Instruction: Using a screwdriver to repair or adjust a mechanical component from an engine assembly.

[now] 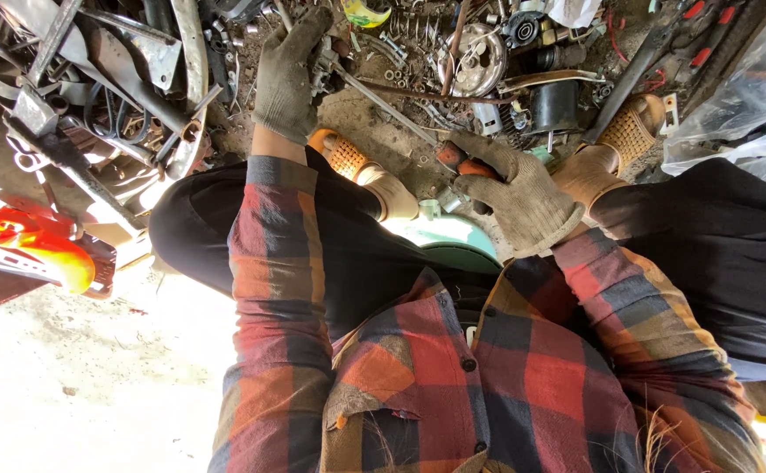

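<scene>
Screwdriver (466,164), orange-handled, low over the dirt between the knees, shaft slanting up-left to a small metal part (323,61) at the edge of the scrap pile (94,96). Right hand (523,200), gloved, wrapped tight round the handle. Left hand (286,74), gloved, curled over the part, pinning it; how tightly, impossible to tell. Seemingly mid-prying or turning, tip at the part. Probably calls next for a firm hold on the part and steady pressure along the shaft. Clear plastic bags (742,96) bunched at far right; crumpled yellow-green wrapper (365,13) at top centre; no legible labels.
</scene>
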